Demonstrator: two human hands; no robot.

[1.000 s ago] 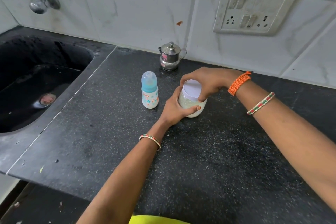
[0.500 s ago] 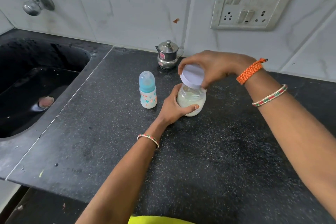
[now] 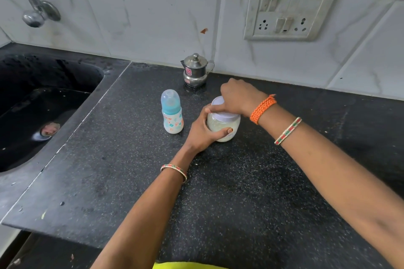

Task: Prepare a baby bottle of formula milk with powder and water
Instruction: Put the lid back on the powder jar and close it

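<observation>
Just in front of the small lidded steel pot (image 3: 195, 70) by the wall, you have the short clear plastic jar of pale formula powder (image 3: 223, 125) standing on the black speckled stone bench (image 3: 240, 192). Your left hand (image 3: 202, 131) wraps its body from the side; your right hand (image 3: 237, 96) clasps the white round lid (image 3: 220, 108) from above. The jar looks light, stiff and smooth, so grip it low on its belly and take the lid by its rim; powder will spill if it tips. The blue-capped baby bottle with printed pictures (image 3: 172, 112) stands upright just left of the jar, light and easy to knock over. Your right hand hides the lid's far edge, so whether it is seated or loose cannot be told. No scoop shows.
</observation>
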